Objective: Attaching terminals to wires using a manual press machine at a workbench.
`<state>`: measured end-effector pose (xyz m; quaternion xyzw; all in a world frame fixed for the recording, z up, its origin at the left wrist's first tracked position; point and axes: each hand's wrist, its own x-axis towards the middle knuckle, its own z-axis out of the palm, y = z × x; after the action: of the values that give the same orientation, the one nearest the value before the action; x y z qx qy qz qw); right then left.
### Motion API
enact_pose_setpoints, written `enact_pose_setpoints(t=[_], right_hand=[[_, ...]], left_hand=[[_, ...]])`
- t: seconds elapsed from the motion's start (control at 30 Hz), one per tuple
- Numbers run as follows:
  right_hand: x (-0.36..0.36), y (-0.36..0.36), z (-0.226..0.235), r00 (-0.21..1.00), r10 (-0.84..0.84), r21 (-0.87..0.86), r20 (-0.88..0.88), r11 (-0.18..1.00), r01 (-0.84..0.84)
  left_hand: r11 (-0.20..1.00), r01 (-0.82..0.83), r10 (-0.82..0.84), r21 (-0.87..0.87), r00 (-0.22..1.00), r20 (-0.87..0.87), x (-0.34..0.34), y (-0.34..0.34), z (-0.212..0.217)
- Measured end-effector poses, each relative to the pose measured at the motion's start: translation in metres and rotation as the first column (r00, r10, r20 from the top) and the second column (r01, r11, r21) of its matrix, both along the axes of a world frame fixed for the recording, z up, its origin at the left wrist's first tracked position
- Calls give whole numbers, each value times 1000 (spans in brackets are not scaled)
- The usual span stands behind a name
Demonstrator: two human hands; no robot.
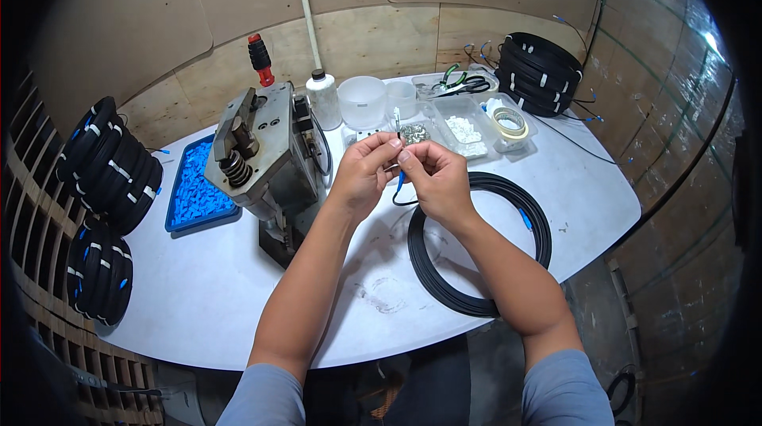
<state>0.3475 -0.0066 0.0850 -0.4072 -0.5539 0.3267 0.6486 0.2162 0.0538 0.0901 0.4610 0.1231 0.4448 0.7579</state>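
My left hand [361, 176] and my right hand [438, 185] meet above the middle of the table, fingertips pinched together. Between them they grip the end of a thin black cable [404, 203], which has a blue sleeve [400, 181] just below the fingers. A small black and white tip [398, 118] shows above the left fingertips; whether it belongs to the cable I cannot tell. The cable loops down toward a flat black coil [420, 263] lying under my right forearm. Another blue piece [525, 219] sits on the coil's right side.
A metal bench press [274, 128] stands left of my hands, beside a blue tray [200, 225] of small blue parts. Behind are a bottle [323, 96], a white tub [362, 100], clear boxes with small parts, tape rolls [509, 122] and pliers [452, 77]. Tied cable coils [540, 73] flank both sides.
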Motion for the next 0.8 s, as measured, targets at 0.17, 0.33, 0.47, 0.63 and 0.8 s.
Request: enact_pose_setpoints(t=[0.17, 0.33, 0.47, 0.63, 0.8], right_hand=[[1, 1, 0, 994, 103, 16, -49, 995, -102], [2, 0, 1, 996, 79, -2, -31, 997, -79], [2, -2, 5, 997, 74, -6, -32, 997, -74], [2, 0, 0, 996, 73, -8, -52, 997, -73], [1, 1, 3, 996, 66, -77, -65, 995, -71]], left_hand=[[996, -64, 64, 58, 998, 6, -1, 2, -4], [997, -47, 48, 66, 999, -8, -1, 1, -3], [997, -29, 30, 73, 1000, -6, -2, 1, 1], [1000, -10, 10, -3, 1000, -1, -1, 2, -1], [999, 1, -3, -48, 1000, -29, -4, 4, -1]])
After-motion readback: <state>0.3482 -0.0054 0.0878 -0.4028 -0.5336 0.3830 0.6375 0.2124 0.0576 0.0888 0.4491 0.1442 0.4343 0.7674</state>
